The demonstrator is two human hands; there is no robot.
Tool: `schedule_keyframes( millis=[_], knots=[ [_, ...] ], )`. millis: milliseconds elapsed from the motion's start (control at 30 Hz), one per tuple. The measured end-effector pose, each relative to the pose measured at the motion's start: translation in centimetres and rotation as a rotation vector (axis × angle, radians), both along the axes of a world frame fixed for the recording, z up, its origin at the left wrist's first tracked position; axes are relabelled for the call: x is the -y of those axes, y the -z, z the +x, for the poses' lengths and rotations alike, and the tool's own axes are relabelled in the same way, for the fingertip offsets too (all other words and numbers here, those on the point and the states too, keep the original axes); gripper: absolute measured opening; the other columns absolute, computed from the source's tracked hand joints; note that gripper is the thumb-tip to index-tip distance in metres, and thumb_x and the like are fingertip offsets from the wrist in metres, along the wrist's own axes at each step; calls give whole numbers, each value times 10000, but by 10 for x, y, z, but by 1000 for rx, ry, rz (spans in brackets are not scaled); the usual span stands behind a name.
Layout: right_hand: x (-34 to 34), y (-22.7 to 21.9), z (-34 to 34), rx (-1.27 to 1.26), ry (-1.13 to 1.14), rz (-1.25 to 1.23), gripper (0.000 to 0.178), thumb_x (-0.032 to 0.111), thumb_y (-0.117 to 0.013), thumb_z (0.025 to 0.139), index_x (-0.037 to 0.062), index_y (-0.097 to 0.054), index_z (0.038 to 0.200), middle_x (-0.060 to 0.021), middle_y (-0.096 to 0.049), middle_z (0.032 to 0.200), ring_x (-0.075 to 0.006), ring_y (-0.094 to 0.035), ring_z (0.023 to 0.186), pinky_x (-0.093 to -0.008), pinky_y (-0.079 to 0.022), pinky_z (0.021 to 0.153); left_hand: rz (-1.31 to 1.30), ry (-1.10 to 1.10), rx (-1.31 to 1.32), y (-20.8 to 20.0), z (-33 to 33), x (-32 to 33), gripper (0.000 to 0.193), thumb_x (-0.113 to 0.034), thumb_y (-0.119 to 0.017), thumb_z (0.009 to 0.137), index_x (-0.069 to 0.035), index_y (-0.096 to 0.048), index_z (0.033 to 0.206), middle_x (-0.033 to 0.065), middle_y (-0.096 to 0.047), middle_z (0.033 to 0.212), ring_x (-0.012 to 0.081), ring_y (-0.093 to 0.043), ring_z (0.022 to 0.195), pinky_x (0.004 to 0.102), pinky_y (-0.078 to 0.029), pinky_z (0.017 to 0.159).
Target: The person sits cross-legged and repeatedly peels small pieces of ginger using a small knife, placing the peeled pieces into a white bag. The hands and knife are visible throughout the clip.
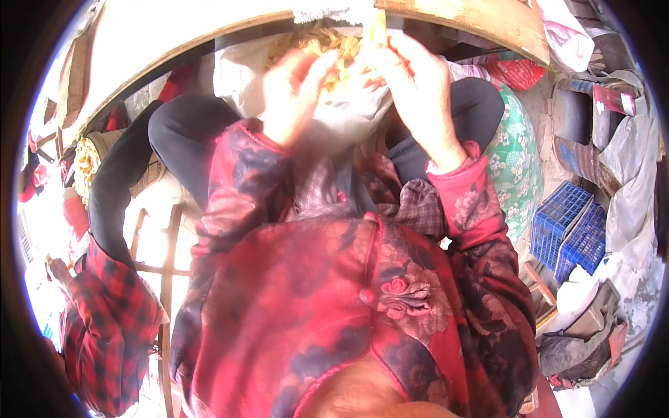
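In front of my lap, my right hand [418, 80] is closed, its fingertips pinching a flat, pale yellow strip [377, 28] that stands up near the table edge. What the strip is made of I cannot make out. My left hand [293, 90] is raised opposite, thumb apart from the blurred fingers, with nothing visible between them. Behind and between both hands, a whitish bag [240, 80] between my knees holds a heap of similar yellow strips [324, 43]. Strong glare washes out the fingertips.
A curved wooden tabletop [174, 35] crosses the far side. On the right are a green flowered sack [516, 164] and blue plastic crates [564, 226]. At left, a person in a checked sleeve [115, 327] sits near a wooden frame [167, 272].
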State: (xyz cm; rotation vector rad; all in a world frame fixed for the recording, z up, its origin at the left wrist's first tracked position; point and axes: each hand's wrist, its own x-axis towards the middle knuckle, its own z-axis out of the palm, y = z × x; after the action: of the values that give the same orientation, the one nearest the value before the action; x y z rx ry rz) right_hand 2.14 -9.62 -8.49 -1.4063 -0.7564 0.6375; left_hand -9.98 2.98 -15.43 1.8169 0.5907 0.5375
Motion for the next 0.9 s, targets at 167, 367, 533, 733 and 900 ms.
schedule_keyframes(
  millis=[167, 367, 533, 733, 900],
  knots=[
    [29, 10, -30, 194, -4, -125, 180, 105, -552, 934, -60, -594, 992, -75, -654, 829, -139, -624, 665, -245, -492, 600, -1610, 516, 373, 39, -9, 47, 353, -320, -527, 952, -143, -493, 1256, 35, -548, 1127, 145, -556, 1020, 393, -469, 892],
    [40, 18, -15, 24, 109, -144, 152, 88, -514, 953, -39, -588, 989, -40, -608, 678, -91, -612, 588, -200, -432, 484, -992, 428, 103, 4, 15, 53, 150, -159, -525, 934, -48, -623, 908, -27, -588, 737, 103, -578, 723, 249, -454, 656],
    [42, 52, -17, 314, 142, -246, 147, 92, -522, 944, -36, -593, 950, -35, -594, 654, -92, -586, 493, -201, -421, 448, 221, 392, -146, -7, 18, 48, 105, -68, -522, 855, -21, -609, 820, 57, -604, 674, 188, -591, 625, 310, -457, 585],
    [49, 39, -10, -360, -48, -414, 216, 241, -514, 950, 33, -550, 996, -24, -575, 608, -87, -552, 457, -190, -321, 385, 421, 248, 53, -11, 12, 34, 470, 136, -562, 691, -46, -560, 1124, 115, -606, 1051, 236, -620, 853, 312, -514, 705],
    [54, 42, -5, -695, -240, -356, 229, 269, -475, 972, 56, -555, 1000, -25, -586, 716, -69, -422, 434, -201, -269, 410, 51, 613, 40, 0, 14, 11, 258, 80, -545, 827, -13, -564, 1066, 114, -590, 1011, 224, -592, 948, 298, -477, 805]
  ],
)
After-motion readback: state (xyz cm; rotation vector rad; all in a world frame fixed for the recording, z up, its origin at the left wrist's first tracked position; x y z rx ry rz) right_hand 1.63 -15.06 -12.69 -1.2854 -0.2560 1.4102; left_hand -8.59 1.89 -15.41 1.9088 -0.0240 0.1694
